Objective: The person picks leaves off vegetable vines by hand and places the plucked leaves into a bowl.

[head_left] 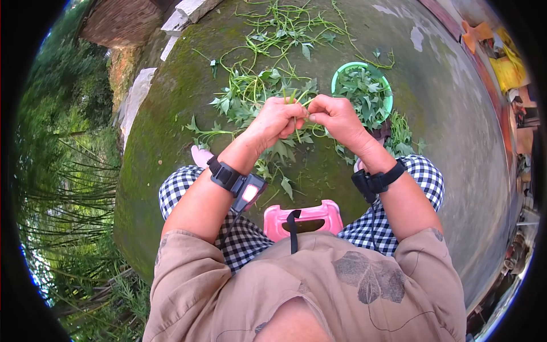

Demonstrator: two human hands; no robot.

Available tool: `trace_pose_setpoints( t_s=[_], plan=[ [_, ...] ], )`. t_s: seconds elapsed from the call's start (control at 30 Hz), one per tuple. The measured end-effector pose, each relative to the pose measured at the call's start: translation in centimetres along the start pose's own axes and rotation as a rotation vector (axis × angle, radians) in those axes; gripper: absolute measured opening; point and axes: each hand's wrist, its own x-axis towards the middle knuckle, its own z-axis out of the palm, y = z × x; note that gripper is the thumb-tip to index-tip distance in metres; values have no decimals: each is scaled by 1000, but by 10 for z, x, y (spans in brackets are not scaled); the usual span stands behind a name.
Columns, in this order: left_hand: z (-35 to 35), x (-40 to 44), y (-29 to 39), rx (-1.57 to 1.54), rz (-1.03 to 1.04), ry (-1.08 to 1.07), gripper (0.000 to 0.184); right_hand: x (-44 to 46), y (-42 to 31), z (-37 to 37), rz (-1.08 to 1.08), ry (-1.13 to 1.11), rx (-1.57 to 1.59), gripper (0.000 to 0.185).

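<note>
My left hand (pixel 276 119) is closed around a few green stems (pixel 292 97), whose cut or broken ends poke up above the fingers. Close beside it, my right hand (pixel 337 117) pinches the end of a stem between thumb and fingertips. Below and behind the hands lies a loose heap of leafy vines (pixel 233 94) that look like sweet potato greens. Just past my right hand stands a green plastic basket (pixel 389 94) full of picked leaves (pixel 360 85). How many stems lie inside the left fist is hidden.
Long bare stems (pixel 285 23) are strewn on the mossy concrete ground (pixel 154 165) farther out. More leafy stems (pixel 400 134) lie beside my right knee. A pink plastic stool (pixel 302 212) shows between my legs. Pale stone blocks (pixel 137 102) and plants edge the left; yellow bags (pixel 509 68) sit at right.
</note>
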Motion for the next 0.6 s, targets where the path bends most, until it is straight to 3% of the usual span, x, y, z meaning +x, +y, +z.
trace_pose_setpoints(
  t_s=[0.4,0.6],
  plan=[
    [2,7,-14,-19,-50,98,10,-5,-10,-24,156,83,187,5],
    [-8,8,-26,-34,-105,158,10,-1,-1,-65,161,335,282,3]
  ],
)
